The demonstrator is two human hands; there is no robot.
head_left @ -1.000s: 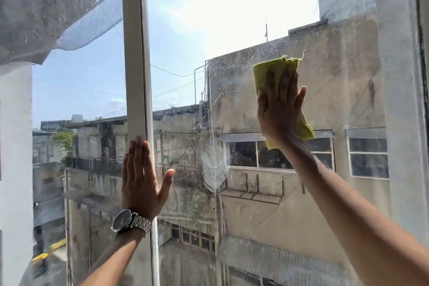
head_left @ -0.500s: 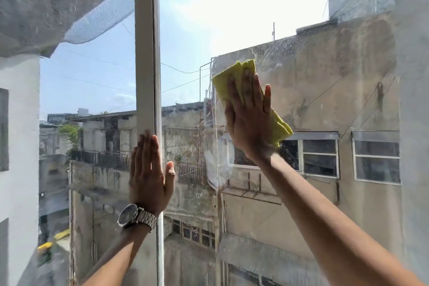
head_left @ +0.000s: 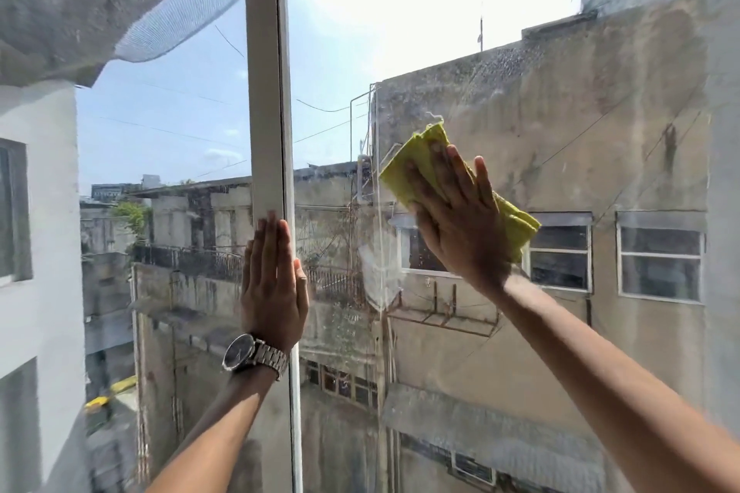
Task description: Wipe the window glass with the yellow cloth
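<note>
- Clear window glass pane [head_left: 520, 332]: smeared and spotted, so the weathered concrete building [head_left: 600, 112] outside is hazy.
- White vertical window frame bar [head_left: 266, 92]: its lower part is hidden by my left hand [head_left: 274, 284], flat, fingers straight.
- Folded yellow cloth [head_left: 408, 168]: its middle is covered by my right hand [head_left: 456, 220], spread flat, pressing it onto the glass.
- Silver metal wristwatch [head_left: 254, 354]: on my left wrist.

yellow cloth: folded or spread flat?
Folded. The yellow cloth shows layered edges at its top corner, bunched under the flat right hand.

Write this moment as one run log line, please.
right hand: flat, pressing cloth on glass | left hand: flat on frame | wiping underway
</note>
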